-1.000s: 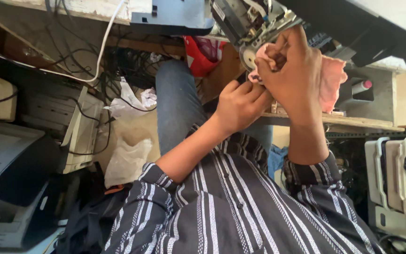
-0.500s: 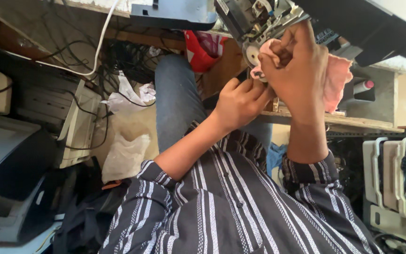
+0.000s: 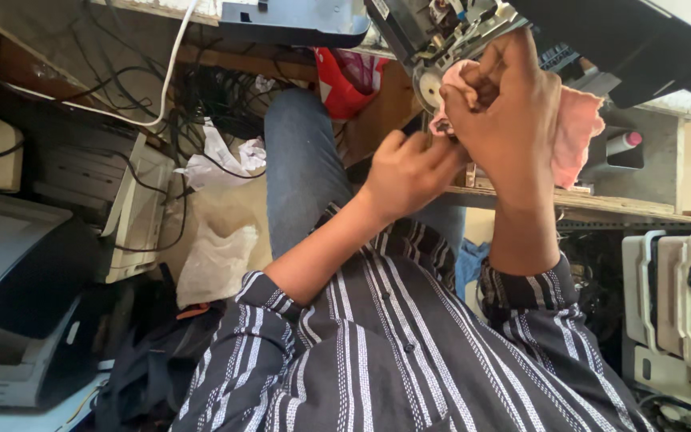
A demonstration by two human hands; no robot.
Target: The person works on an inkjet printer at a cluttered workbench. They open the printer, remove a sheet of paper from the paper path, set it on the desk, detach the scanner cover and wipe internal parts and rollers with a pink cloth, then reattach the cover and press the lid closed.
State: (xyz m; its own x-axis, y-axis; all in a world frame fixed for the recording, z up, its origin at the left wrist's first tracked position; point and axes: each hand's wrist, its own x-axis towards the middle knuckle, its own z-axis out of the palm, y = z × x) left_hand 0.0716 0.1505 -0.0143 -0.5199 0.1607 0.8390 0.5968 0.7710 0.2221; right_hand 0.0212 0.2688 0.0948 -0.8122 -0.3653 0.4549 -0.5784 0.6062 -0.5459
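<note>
Under the machine part (image 3: 441,32), your right hand (image 3: 513,120) now presses the pink cloth (image 3: 577,136) higher; your left hand (image 3: 409,172) pinches its edge.

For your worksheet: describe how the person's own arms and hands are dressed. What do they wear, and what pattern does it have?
Both hands, left hand and right hand, are bare: no gloves, and no rings or watch that show. The forearms are uncovered. Short sleeves of a dark grey button-up shirt with white lengthwise stripes end near the elbows.
</note>
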